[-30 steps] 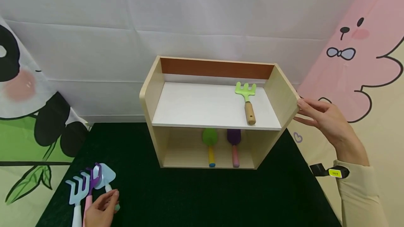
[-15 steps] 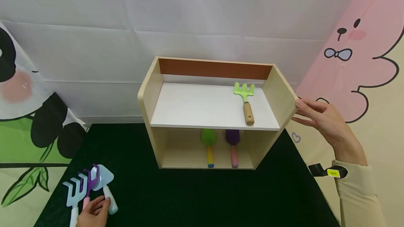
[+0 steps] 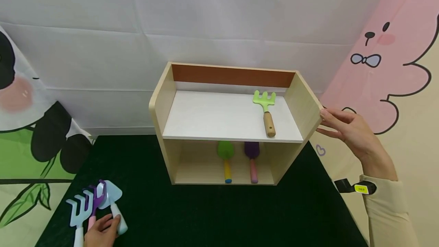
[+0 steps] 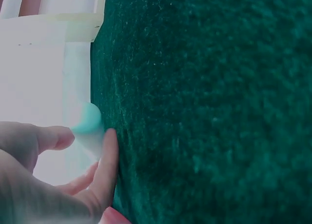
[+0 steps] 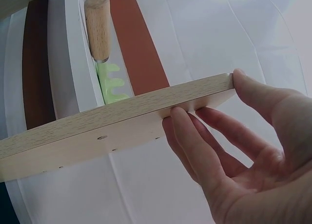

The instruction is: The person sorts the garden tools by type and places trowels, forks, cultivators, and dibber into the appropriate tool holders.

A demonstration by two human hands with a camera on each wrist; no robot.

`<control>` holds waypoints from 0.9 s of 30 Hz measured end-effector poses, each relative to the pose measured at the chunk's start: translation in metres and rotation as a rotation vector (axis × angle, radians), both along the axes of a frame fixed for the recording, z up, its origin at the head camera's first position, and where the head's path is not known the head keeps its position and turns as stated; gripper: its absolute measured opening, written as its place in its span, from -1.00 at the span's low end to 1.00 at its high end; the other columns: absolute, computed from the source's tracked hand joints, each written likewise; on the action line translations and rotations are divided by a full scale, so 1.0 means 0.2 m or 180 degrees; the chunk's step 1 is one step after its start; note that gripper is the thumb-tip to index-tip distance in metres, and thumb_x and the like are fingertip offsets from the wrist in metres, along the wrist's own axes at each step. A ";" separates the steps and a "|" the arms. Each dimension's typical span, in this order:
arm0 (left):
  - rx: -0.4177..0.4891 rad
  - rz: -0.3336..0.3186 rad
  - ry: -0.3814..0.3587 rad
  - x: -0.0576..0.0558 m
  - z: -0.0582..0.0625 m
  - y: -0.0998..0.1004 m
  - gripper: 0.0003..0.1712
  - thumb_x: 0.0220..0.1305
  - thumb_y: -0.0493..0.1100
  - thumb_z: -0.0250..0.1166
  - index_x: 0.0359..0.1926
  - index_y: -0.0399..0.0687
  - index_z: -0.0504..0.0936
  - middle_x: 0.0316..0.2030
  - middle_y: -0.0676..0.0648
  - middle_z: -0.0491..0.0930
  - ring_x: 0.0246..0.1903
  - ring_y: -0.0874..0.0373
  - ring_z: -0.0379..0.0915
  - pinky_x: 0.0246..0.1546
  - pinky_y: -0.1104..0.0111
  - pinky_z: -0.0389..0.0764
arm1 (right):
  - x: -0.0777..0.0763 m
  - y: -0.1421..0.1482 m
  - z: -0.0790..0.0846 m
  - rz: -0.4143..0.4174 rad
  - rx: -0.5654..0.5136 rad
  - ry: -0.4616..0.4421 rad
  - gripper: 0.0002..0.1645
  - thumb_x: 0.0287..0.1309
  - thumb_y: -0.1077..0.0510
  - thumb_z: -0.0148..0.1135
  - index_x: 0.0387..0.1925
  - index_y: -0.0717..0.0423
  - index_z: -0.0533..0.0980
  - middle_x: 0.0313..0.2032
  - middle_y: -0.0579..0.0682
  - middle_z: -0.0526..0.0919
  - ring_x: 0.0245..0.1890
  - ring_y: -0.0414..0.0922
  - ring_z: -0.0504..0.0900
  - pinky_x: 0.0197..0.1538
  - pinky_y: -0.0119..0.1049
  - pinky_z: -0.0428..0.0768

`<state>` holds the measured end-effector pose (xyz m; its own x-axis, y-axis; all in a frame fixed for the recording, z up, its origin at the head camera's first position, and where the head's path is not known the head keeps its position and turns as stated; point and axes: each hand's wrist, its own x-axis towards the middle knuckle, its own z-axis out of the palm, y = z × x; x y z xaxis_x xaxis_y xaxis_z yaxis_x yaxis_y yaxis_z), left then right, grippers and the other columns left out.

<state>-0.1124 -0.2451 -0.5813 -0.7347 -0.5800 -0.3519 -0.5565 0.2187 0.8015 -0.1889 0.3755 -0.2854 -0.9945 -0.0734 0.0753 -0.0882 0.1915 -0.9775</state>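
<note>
Presently | left hand (image 3: 102, 234) at blue trowel (image 3: 112, 195) | right hand (image 3: 358, 137) grips 2-level shelf (image 3: 212, 115)

Creased white backdrop (image 3: 219, 18), pink animal print (image 3: 367, 83), panda print (image 3: 25, 102); green cloth (image 3: 223, 216)

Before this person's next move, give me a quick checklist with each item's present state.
1. Right hand on the shelf: ok, thumb and fingers at its side panel.
2. Left hand at the pale blue trowel: ok, fingers beside its handle.
3. Firm grip there: cannot tell.
4. Trowel clear of the purple fork: not ok, they overlap in the head view.
5. Green fork on the upper board: ok, lying flat.
6. Green trowel and purple trowel below: ok, apart.
</note>
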 end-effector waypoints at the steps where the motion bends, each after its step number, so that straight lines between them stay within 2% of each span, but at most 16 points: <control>1: 0.0030 -0.0001 0.0001 0.00 0.00 0.00 -0.36 0.19 -0.08 0.29 0.12 -0.50 0.37 -0.20 -0.47 0.53 -0.58 0.18 0.55 -0.56 0.25 0.64 | 0.00 0.00 0.00 0.0023 -0.0006 0.0004 -0.55 0.31 0.18 0.11 0.20 0.22 0.43 0.03 -0.08 0.60 -0.06 -0.15 0.65 -0.10 -0.27 0.63; 5: 0.0136 0.0023 -0.0095 -0.02 -0.01 -0.02 -0.31 0.16 -0.06 0.34 0.14 -0.49 0.36 -0.21 -0.45 0.55 -0.59 0.19 0.54 -0.54 0.24 0.65 | -0.01 0.00 -0.01 0.0038 -0.0013 0.0010 -0.55 0.31 0.18 0.11 0.20 0.22 0.43 0.03 -0.08 0.60 -0.05 -0.15 0.65 -0.10 -0.27 0.62; 12: 0.0386 -0.0006 -0.0333 -0.04 -0.02 -0.05 -0.14 0.05 0.04 0.43 0.19 -0.45 0.32 -0.04 -0.48 0.48 -0.56 0.16 0.55 -0.50 0.25 0.65 | -0.01 0.01 -0.01 0.0010 0.0059 0.0002 -0.55 0.32 0.17 0.10 0.21 0.21 0.43 0.02 -0.11 0.60 -0.06 -0.17 0.65 -0.12 -0.30 0.63; 16: 0.0511 -0.0029 -0.0376 -0.05 -0.03 -0.06 -0.10 0.02 0.05 0.45 0.21 -0.46 0.31 -0.13 -0.45 0.53 -0.54 0.17 0.56 -0.55 0.32 0.63 | -0.01 0.01 -0.01 0.0008 0.0053 0.0004 -0.55 0.32 0.17 0.10 0.20 0.21 0.43 0.02 -0.10 0.60 -0.07 -0.17 0.65 -0.12 -0.29 0.63; 20: 0.0694 -0.0034 -0.0336 -0.06 -0.04 -0.08 -0.04 -0.03 0.06 0.47 0.24 -0.44 0.29 -0.24 -0.37 0.60 -0.50 0.15 0.58 -0.45 0.23 0.66 | -0.01 0.01 -0.01 0.0016 0.0056 0.0022 -0.55 0.32 0.18 0.10 0.20 0.22 0.43 0.02 -0.10 0.60 -0.07 -0.17 0.65 -0.12 -0.29 0.63; 24: 0.0858 0.0003 -0.0380 -0.07 -0.06 -0.07 0.00 -0.05 0.06 0.49 0.28 -0.40 0.25 -0.08 -0.43 0.53 -0.48 0.17 0.57 -0.40 0.19 0.66 | -0.01 0.01 -0.01 0.0009 0.0072 0.0037 -0.54 0.32 0.17 0.10 0.21 0.21 0.42 0.03 -0.11 0.60 -0.06 -0.17 0.65 -0.12 -0.30 0.63; 27: 0.0924 0.0045 -0.0445 -0.07 -0.07 -0.06 0.03 -0.07 0.09 0.50 0.30 -0.35 0.25 0.03 -0.45 0.46 -0.49 0.17 0.56 -0.47 0.25 0.65 | -0.01 0.01 -0.01 0.0004 0.0024 0.0029 -0.55 0.31 0.18 0.11 0.21 0.22 0.43 0.02 -0.10 0.61 -0.07 -0.16 0.65 -0.12 -0.29 0.63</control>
<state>-0.1255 -0.2565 -0.5944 -0.6603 -0.4502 -0.6011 -0.6669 -0.0165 0.7449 -0.1906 0.3769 -0.2881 -0.9936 -0.0752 0.0838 -0.0972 0.1988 -0.9752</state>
